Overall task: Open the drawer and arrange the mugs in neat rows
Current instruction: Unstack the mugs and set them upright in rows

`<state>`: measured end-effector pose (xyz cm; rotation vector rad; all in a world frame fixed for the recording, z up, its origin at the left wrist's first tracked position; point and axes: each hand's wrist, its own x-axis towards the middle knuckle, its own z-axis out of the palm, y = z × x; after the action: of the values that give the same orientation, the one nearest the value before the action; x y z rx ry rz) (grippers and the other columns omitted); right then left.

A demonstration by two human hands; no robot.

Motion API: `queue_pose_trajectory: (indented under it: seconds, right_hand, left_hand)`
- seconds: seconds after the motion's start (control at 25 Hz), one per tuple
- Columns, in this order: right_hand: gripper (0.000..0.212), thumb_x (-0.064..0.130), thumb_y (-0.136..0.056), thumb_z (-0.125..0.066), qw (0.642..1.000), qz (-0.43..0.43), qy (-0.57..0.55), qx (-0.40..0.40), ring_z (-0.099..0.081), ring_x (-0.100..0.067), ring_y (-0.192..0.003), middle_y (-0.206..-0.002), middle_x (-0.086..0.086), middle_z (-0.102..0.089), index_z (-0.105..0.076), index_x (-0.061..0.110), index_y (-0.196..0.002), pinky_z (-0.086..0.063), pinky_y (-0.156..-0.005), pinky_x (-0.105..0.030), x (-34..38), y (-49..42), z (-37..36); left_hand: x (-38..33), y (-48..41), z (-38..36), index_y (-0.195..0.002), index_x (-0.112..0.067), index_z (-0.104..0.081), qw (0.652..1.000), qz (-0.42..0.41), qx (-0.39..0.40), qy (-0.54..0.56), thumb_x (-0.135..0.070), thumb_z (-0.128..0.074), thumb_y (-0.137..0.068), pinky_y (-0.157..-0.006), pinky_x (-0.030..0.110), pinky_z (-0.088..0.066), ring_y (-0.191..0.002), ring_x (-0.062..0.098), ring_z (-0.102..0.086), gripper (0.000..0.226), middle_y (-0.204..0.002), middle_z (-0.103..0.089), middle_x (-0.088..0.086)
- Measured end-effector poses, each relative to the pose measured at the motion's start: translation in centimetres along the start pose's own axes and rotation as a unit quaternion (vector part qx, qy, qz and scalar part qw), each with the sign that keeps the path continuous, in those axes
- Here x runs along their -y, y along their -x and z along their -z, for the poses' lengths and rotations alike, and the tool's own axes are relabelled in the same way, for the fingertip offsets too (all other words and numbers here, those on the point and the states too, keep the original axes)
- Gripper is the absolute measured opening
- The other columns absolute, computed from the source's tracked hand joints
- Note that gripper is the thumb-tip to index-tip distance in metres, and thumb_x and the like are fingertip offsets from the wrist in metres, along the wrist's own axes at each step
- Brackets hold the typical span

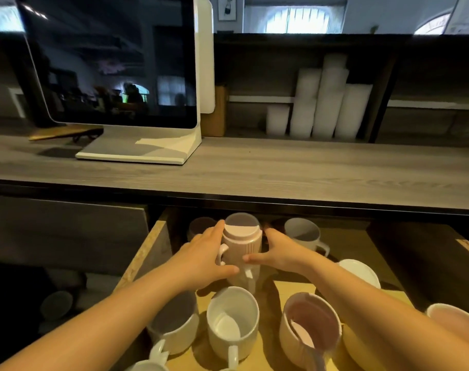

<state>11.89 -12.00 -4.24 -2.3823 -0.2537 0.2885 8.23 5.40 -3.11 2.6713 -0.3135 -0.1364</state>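
open wooden drawer (145,253) | left hand (204,253) and right hand (279,250) clamped on stacked ribbed pink ceramic mugs (242,245), mid-drawer | risk: stack tips, top mug slips, knocks near white mug (232,319) or far grey mug (303,232)

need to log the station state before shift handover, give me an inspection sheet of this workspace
surface: open wooden drawer under a grey wood-grain counter
job's things: stacked ribbed pink mugs held upright; white ceramic mug, pink-lined mug and grey mug standing loosely around
clutter: white lid-like disc at the drawer's right
grips: left hand and right hand clasp the stack from both sides
cables: nothing seen
surroundings: dark touchscreen monitor, stacked white paper cups on shelf
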Motion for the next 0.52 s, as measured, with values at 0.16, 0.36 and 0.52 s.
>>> queue_pose_trajectory:
  seconds: [0.16, 0.36, 0.52]
  right_hand:
    - [0.055, 0.033, -0.075, -0.076, 0.998, 0.012, -0.067, 0.012, -0.058, -0.016, -0.109, -0.118, -0.001, -0.062, -0.052, 0.022, -0.123, -0.049, -0.094, -0.031, -1.4, -1.4, -1.3]
    - [0.059, 0.028, -0.072, -0.079, 0.992, 0.064, -0.107, -0.034, -0.054, -0.009, -0.109, -0.114, 0.01, -0.055, -0.045, 0.027, -0.12, -0.046, -0.088, -0.022, -1.3, -0.6, -1.5]
    - [0.076, 0.03, -0.07, -0.08, 0.988, 0.113, -0.101, -0.038, -0.051, -0.008, -0.114, -0.125, 0.01, -0.052, -0.037, 0.026, -0.133, -0.046, -0.092, -0.025, -0.9, 2.2, 0.1]
  left_hand:
    - [0.3, -0.1, -0.7, -0.146, -0.029, 0.014, 0.996, -0.019, 0.018, 0.079, -0.038, -0.065, -0.083, -0.113, 0.036, -0.023, -0.144, 0.018, -0.016, 0.101, -0.159, -0.004, -0.007]
    - [-0.3, 0.5, -0.6, -0.147, -0.032, 0.013, 0.99, -0.052, 0.007, 0.134, -0.036, -0.067, -0.082, -0.109, 0.029, -0.027, -0.142, 0.013, -0.022, 0.102, -0.158, -0.009, -0.01]
    - [-1.3, 2.1, 0.8, -0.144, -0.037, -0.009, 0.985, -0.097, -0.023, 0.139, -0.038, -0.068, -0.08, -0.1, 0.02, -0.028, -0.127, 0.0, -0.029, 0.087, -0.15, -0.027, -0.011]
